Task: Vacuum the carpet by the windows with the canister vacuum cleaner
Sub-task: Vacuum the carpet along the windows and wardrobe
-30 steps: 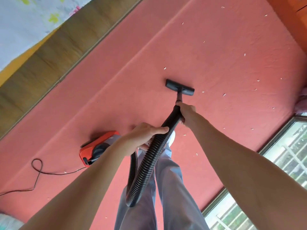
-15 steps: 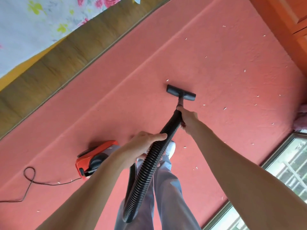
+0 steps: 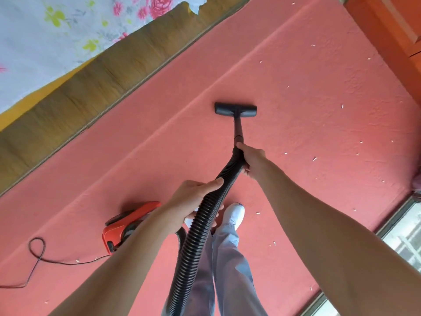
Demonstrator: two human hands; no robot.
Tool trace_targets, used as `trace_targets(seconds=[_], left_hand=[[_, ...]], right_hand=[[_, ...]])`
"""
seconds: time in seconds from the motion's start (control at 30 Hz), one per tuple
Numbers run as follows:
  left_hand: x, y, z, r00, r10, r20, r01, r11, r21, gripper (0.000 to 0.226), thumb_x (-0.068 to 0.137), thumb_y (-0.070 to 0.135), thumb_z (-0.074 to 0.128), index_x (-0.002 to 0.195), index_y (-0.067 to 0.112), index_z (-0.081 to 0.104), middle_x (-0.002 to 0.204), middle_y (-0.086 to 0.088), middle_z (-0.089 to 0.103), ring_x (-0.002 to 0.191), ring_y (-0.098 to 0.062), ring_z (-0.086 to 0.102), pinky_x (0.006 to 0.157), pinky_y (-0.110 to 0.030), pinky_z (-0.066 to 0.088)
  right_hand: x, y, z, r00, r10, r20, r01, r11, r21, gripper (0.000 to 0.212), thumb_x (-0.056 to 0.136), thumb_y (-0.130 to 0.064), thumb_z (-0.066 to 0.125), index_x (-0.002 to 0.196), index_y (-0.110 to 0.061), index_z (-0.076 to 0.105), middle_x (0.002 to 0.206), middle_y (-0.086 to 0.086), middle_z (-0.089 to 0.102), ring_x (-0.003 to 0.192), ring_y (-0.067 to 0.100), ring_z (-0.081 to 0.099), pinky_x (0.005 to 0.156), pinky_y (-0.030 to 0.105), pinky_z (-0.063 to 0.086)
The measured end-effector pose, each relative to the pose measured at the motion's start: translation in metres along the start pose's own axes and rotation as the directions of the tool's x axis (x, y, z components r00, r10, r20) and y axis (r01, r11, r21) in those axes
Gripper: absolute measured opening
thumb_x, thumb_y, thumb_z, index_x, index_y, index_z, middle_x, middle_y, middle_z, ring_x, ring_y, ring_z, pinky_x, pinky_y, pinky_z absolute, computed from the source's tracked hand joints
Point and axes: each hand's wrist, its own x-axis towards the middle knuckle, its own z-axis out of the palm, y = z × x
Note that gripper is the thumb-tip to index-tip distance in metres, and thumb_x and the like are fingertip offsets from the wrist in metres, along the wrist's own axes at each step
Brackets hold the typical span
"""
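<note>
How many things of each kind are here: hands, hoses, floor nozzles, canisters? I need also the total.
bare hands: 2, left hand and right hand
black ribbed plastic hose: 1
black flat floor nozzle: 1
red plastic canister: 1
total: 5

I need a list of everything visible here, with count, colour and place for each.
carpet: one, salmon pink, covers the floor
floor nozzle: one, black, on carpet ahead
hose: one, black, between nozzle tube and canister
canister: one, red, on carpet, left
power cord: one, black, looped left of canister
scraps: many, white, scattered over carpet
window: one, dark frame, lower right
wooden board: one, brown, along carpet, upper left
floral sheet: one, white, top left
left hand: one, grips hose midway
right hand: one, grips hose's upper end
</note>
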Motion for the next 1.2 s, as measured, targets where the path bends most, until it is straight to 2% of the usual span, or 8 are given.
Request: trace_targets(seconds=[0.1, 0.23, 0.5, 0.7, 0.8, 0.97, 1.1, 1.2], left_hand=[[0.01, 0.005, 0.006, 1.0, 0.024, -0.013, -0.022, 0.991, 0.129, 0.045, 0.085, 0.049, 0.071, 0.096, 0.006, 0.074, 0.081, -0.011, 0.078, 0.069, -0.025, 0.074, 0.07, -0.039, 0.063], [-0.004, 0.023, 0.006, 0.995, 0.079, 0.066, -0.089, 0.983, 0.16, 0.041, 0.085, 0.047, 0.071, 0.094, 0.008, 0.076, 0.082, -0.01, 0.078, 0.069, -0.022, 0.072, 0.065, -0.032, 0.057], [-0.031, 0.024, -0.01, 0.974, -0.023, 0.225, -0.029, 0.973, 0.228, 0.042, 0.082, 0.044, 0.072, 0.099, 0.006, 0.075, 0.081, -0.011, 0.074, 0.066, -0.02, 0.068, 0.06, -0.029, 0.052], [-0.027, -0.003, -0.001, 0.999, -0.046, 0.023, 0.039, 0.962, 0.27, 0.039, 0.085, 0.043, 0.072, 0.093, 0.005, 0.074, 0.077, -0.012, 0.076, 0.066, -0.026, 0.068, 0.061, -0.033, 0.056], [-0.03, -0.007, 0.012, 1.0, 0.011, -0.029, -0.002, 0.963, 0.271, 0.043, 0.086, 0.042, 0.071, 0.096, 0.0, 0.073, 0.075, -0.013, 0.074, 0.066, -0.027, 0.068, 0.057, -0.028, 0.056], [-0.041, 0.015, 0.036, 0.986, 0.08, 0.147, -0.124, 0.939, 0.321, 0.044, 0.083, 0.046, 0.071, 0.094, 0.003, 0.074, 0.084, -0.017, 0.075, 0.07, -0.024, 0.068, 0.066, -0.035, 0.056], [-0.04, 0.037, 0.06, 0.961, 0.056, 0.271, -0.194, 0.835, 0.515, 0.048, 0.077, 0.05, 0.07, 0.089, 0.004, 0.074, 0.076, -0.002, 0.075, 0.071, -0.014, 0.071, 0.068, -0.027, 0.053], [-0.027, 0.037, 0.076, 0.954, 0.014, 0.298, -0.192, 0.793, 0.578, 0.048, 0.083, 0.049, 0.069, 0.093, 0.002, 0.073, 0.08, -0.005, 0.074, 0.072, -0.014, 0.07, 0.069, -0.026, 0.053]], right_hand=[[0.003, -0.002, -0.004, 0.998, 0.044, 0.053, -0.044, 0.999, -0.008, 0.031, 0.087, -0.03, 0.071, 0.104, -0.007, 0.059, 0.077, 0.008, 0.06, 0.056, 0.017, 0.055, 0.047, 0.023, 0.045], [-0.018, -0.009, -0.025, 0.988, 0.065, 0.142, -0.086, 0.985, 0.149, 0.027, 0.089, -0.03, 0.067, 0.098, -0.006, 0.057, 0.079, 0.008, 0.056, 0.064, 0.017, 0.054, 0.057, 0.026, 0.049], [-0.036, 0.031, -0.046, 0.966, 0.138, 0.219, -0.169, 0.977, 0.13, 0.03, 0.085, -0.031, 0.069, 0.094, -0.005, 0.06, 0.071, 0.008, 0.053, 0.059, 0.015, 0.049, 0.052, 0.024, 0.045], [-0.017, 0.056, -0.027, 0.966, 0.131, 0.224, -0.176, 0.965, 0.192, 0.023, 0.09, -0.028, 0.066, 0.096, -0.007, 0.057, 0.066, 0.006, 0.054, 0.041, 0.011, 0.049, 0.038, 0.016, 0.04], [-0.015, 0.052, -0.029, 0.982, 0.098, 0.159, -0.136, 0.959, 0.247, 0.028, 0.087, -0.025, 0.069, 0.105, -0.005, 0.059, 0.072, 0.009, 0.06, 0.041, 0.012, 0.055, 0.041, 0.019, 0.043], [-0.027, 0.047, -0.071, 0.99, 0.068, 0.123, -0.12, 0.865, 0.487, 0.035, 0.082, -0.021, 0.067, 0.11, -0.001, 0.059, 0.086, 0.016, 0.063, 0.064, 0.024, 0.06, 0.063, 0.033, 0.05], [-0.038, 0.071, -0.117, 0.983, 0.09, 0.158, -0.17, 0.763, 0.623, 0.029, 0.086, -0.023, 0.064, 0.104, -0.001, 0.059, 0.079, 0.015, 0.058, 0.064, 0.024, 0.056, 0.066, 0.036, 0.046], [-0.034, 0.091, -0.141, 0.98, 0.122, 0.16, -0.198, 0.716, 0.67, 0.023, 0.093, -0.025, 0.058, 0.095, -0.002, 0.057, 0.075, 0.012, 0.055, 0.063, 0.022, 0.053, 0.061, 0.033, 0.043]])
